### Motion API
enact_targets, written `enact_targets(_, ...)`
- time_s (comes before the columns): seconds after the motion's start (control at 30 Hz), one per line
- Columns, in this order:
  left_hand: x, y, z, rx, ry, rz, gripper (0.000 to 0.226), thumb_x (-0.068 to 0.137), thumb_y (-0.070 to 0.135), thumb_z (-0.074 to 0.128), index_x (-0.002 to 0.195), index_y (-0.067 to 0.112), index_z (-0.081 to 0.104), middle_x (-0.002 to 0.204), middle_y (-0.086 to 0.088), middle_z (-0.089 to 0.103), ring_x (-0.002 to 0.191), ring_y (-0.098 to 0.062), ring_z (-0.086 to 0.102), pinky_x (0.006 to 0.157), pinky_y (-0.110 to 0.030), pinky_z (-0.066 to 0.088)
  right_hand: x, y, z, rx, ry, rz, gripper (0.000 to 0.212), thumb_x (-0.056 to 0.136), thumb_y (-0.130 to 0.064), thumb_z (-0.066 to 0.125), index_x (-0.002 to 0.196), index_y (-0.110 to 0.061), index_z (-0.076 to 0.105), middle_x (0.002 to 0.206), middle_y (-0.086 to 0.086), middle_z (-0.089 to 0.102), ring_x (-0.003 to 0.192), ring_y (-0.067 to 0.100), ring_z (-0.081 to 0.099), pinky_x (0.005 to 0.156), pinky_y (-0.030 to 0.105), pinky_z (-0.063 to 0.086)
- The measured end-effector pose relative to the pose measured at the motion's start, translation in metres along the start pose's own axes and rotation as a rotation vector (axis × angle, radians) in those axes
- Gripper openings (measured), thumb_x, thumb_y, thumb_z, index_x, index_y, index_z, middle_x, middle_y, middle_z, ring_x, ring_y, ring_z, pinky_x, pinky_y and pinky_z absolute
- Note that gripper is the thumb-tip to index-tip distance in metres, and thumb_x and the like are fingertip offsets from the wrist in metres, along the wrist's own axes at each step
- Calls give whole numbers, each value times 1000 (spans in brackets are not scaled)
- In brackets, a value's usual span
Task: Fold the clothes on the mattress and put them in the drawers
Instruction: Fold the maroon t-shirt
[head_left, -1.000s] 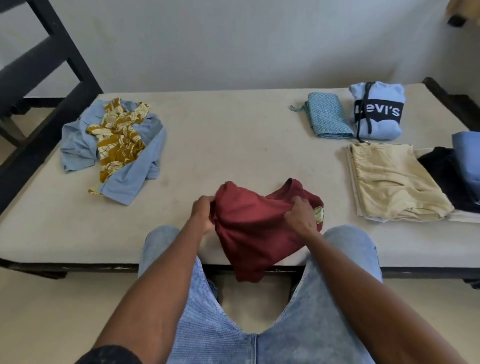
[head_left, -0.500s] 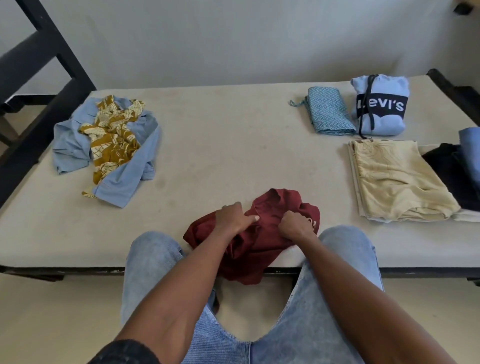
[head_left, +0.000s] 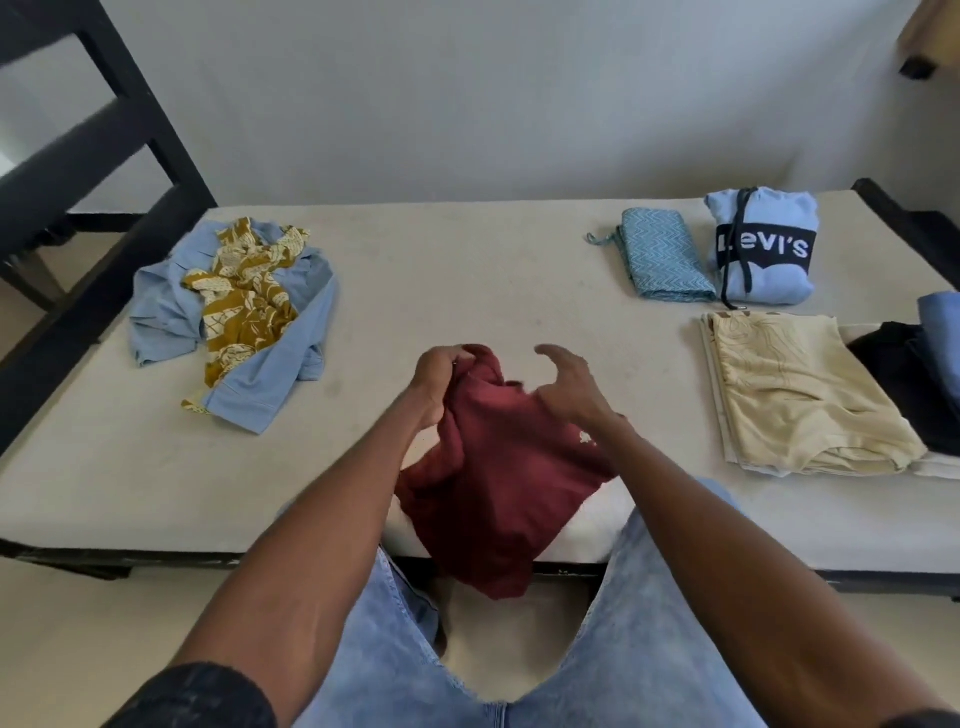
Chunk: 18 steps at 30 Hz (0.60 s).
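Right at the near edge of the mattress (head_left: 467, 291), a maroon T-shirt (head_left: 498, 483) hangs bunched between the two hands, its long axis running from the collar end, raised and pointing away toward the wall, down to the loose hem, which drops past the mattress edge between the knees in light denim jeans (head_left: 639, 649). The left hand (head_left: 436, 384) has its grip clamped on the upper left of the shirt, fingers curled into the gathered cloth. The right hand (head_left: 571, 384) is above the shirt's right side with fingers spread and curved, its grip apart; only the heel of the palm seems to touch the fabric, near a small pale logo. On the far left of the mattress lies an unfolded light blue shirt (head_left: 171, 306) with a crumpled mustard-and-cream patterned garment (head_left: 244, 306) on top of it. On the far right sit folded pieces: a teal zigzag-patterned cloth (head_left: 665, 254) just beside a light blue Levi's hoodie (head_left: 763, 249), and nearer, a beige folded garment (head_left: 800, 395) next to a black garment (head_left: 898, 374) with a blue one (head_left: 943, 322) partly over it.
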<state>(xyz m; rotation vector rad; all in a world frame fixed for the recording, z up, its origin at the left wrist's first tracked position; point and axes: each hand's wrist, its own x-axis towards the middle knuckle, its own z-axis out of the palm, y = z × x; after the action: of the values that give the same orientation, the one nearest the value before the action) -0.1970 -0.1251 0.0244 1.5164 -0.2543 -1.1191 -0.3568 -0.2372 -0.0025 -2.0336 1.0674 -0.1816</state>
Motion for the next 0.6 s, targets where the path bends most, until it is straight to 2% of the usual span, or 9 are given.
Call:
enact_targets(0.07,-12,27,-10,112,-60,-25,14,80,12,53,67,15,55,63,-4,55,56,-18,52,57,-26,42,2,-33,-8,45,-177,-46,94,72,-17,74,152,-37,27,153,4,37,131,24,42,113,45,35)
enact_targets(0.13,-26,50,-19,167,-119,-29,17,84,11,50,67,15,52,62,-4,51,52,-18,51,53,-23,43,4,-61,-13,140,-358,-92,101,72,-8,78,154,-34,24,137,2,55,117,17,52,109,37,40)
enact_targets(0.2,-40,66,-26,133,-160,-3,19,86,11,47,69,12,54,60,-4,55,53,-18,54,52,-20,46,-1,-80,-14,173,-502,-109,87,66,-8,80,143,-31,47,116,2,61,110,17,57,106,33,43)
enact_targets(0.23,-46,71,-27,104,-184,6,20,87,12,47,69,12,56,60,-3,58,54,-18,55,54,-21,46,-6,-86,-12,146,-538,-110,75,64,-11,82,133,-28,58,116,2,58,112,17,55,104,31,42)
enact_targets(0.3,-61,84,-33,110,-252,25,21,87,18,54,69,13,61,65,-4,62,60,-18,57,62,-25,47,-15,-98,-6,138,-555,-127,63,67,-12,85,125,-25,63,125,-2,53,121,13,48,106,30,37)
enact_targets(0.37,-69,96,-44,212,-369,59,15,87,22,64,76,12,66,75,-6,66,69,-19,62,71,-30,50,-17,-107,-7,166,-479,-194,48,68,-14,84,112,-25,70,122,-5,62,116,10,53,102,27,40)
enact_targets(0.43,-71,106,-56,342,-366,149,7,88,15,69,90,9,68,87,-9,70,81,-21,67,77,-31,54,-21,-118,-20,166,-319,-250,20,70,-10,79,88,-17,74,96,-2,71,91,10,61,80,22,45)
enact_targets(0.5,-62,113,-67,473,-199,314,10,87,13,72,95,7,70,91,-8,71,84,-19,66,82,-30,52,-23,-131,-41,218,-101,-241,8,74,-6,72,71,-11,66,68,1,62,65,11,53,58,21,39)
enact_targets(0.6,-58,131,-65,632,104,625,14,91,20,67,94,7,70,87,-6,69,81,-16,59,79,-32,45,-25,-155,-77,301,118,-270,18,80,-22,74,72,-13,60,62,-1,52,57,13,47,50,24,35)
